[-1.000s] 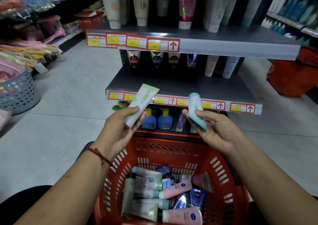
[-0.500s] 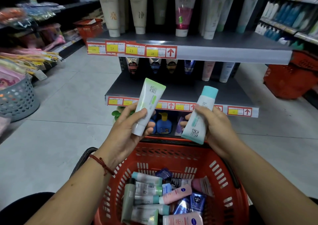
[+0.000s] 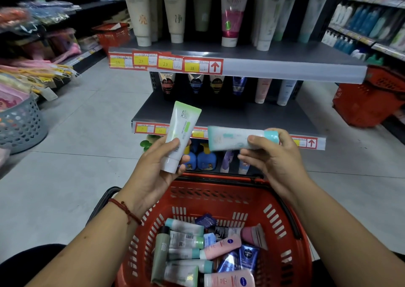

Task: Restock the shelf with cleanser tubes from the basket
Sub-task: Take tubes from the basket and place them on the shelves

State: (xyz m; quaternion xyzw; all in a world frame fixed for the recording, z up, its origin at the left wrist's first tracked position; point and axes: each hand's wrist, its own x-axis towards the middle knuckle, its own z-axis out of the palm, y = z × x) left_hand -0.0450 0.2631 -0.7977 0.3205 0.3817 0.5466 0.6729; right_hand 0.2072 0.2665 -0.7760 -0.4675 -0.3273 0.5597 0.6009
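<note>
My left hand grips a white tube with a green crimped end, held nearly upright with its cap down. My right hand pinches a white tube with a teal cap, lying sideways, cap to the right. Both hands hover above a red basket holding several cleanser tubes, pink, blue, green and white. In front stands the grey shelf unit: the middle shelf has tubes at its back, and the top shelf carries tall tubes standing on their caps.
Price labels run along the shelf edges. Blue pump bottles stand on the lowest level behind the basket. Another red basket sits on the floor at right, a third at back left. A grey perforated bin stands at left.
My right hand has turned its teal-capped tube from upright to lying sideways. The left hand's green tube stays nearly upright and has shifted little. The camera has tilted up slightly.
</note>
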